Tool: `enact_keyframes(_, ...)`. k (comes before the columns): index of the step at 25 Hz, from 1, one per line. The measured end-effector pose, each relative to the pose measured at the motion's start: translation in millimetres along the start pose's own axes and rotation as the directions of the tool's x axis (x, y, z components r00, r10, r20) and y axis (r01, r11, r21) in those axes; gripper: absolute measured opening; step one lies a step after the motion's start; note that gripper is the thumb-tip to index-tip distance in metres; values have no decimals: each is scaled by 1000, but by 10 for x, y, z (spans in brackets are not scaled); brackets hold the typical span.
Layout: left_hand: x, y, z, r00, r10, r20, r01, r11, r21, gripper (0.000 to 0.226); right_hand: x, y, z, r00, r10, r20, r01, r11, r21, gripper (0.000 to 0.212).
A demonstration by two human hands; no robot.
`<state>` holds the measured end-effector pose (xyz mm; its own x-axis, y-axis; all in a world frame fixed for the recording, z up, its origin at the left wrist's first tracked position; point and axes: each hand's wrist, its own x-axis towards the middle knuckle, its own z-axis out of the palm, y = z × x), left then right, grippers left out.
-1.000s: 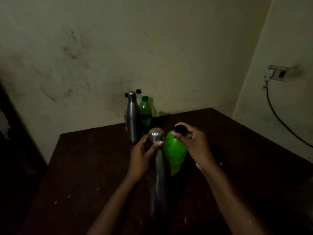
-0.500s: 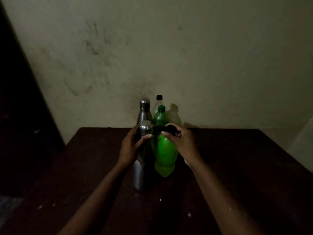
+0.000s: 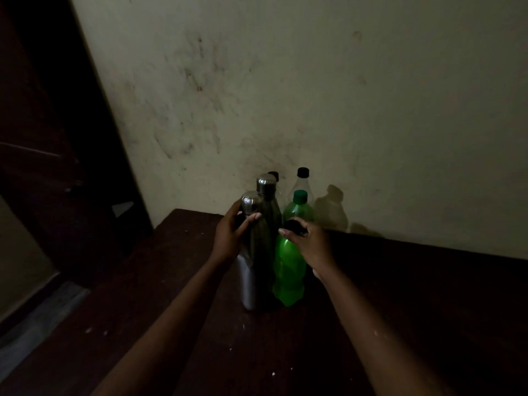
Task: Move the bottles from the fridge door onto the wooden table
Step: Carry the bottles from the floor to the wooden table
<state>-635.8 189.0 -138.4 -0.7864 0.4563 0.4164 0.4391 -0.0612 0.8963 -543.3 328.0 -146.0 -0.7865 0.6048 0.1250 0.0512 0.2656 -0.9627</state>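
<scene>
My left hand (image 3: 231,238) grips the neck of a steel bottle (image 3: 251,277) that stands on the dark wooden table (image 3: 148,324). My right hand (image 3: 310,247) holds a bright green plastic bottle (image 3: 288,272) by its black cap; its base rests on the table beside the steel one. Right behind them, against the wall, stand a second steel bottle (image 3: 268,201), a green bottle with a green cap (image 3: 298,207) and a clear bottle with a black cap (image 3: 302,181). Another black cap (image 3: 274,175) peeks out behind the steel bottles.
A stained pale wall (image 3: 314,95) backs the table. A dark door frame (image 3: 57,138) stands to the left, with floor below it. The room is dim. The fridge is out of view.
Both held bottles have moved away from me toward the group by the wall and now sit upright on the table. The view has swung left.
</scene>
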Motion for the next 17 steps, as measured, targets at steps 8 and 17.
enact_keyframes(8,-90,-99,23,1000,-11,-3,11,1000,30,39,-24,28,10,995,56,-87,-57,998,-15,41)
enact_keyframes(17,-320,-108,-82,984,-153,91,158,986,-44,47,-520,9,116,973,139,-185,-127,989,76,39)
